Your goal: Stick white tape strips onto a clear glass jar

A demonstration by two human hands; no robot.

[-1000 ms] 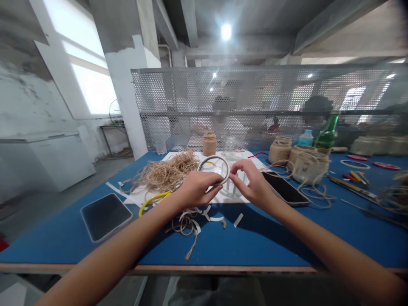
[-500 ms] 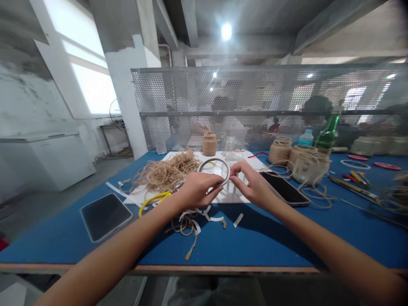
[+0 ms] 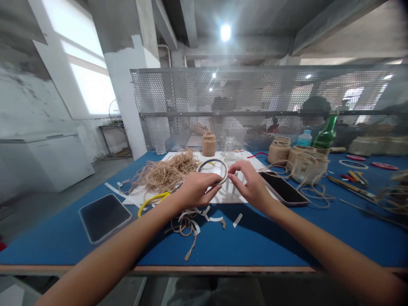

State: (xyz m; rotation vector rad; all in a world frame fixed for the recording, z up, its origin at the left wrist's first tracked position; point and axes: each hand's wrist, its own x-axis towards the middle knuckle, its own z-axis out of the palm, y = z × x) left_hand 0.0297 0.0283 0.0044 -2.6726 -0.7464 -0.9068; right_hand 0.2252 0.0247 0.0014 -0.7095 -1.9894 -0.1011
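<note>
Compared with a second ago, little has changed: the whole view has slid slightly leftward, the top of the pale ring-shaped roll of tape (image 3: pixel 225 168) sits a touch lower, and the things on the table have kept their places. Your left hand (image 3: pixel 198 190) grips that roll at its lower right side between thumb and fingers, holding it up above the table. Your right hand (image 3: pixel 251 187) is just beside the roll's right edge, thumb and forefinger curled in with a narrow gap at most; you cannot tell from here whether they pinch anything thin. Behind your fingers stands a clear glass jar (image 3: pixel 230 195) on a white flat sheet (image 3: pixel 135 197). Close to your left wrist are a yellow-handled tool (image 3: pixel 156 196) and the tangled heap of tan twine (image 3: pixel 168 172), while a black rectangular phone-like slab (image 3: pixel 283 189) lies close to the right of your right hand. Below your hands, white paper-like strips (image 3: pixel 237 220) and loose twine ends (image 3: pixel 185 229) lie between your forearms. Nearer you, bare blue tabletop (image 3: pixel 267 250) runs to the brownish front edge (image 3: pixel 223 269), with another stretch beyond your right forearm.
</note>
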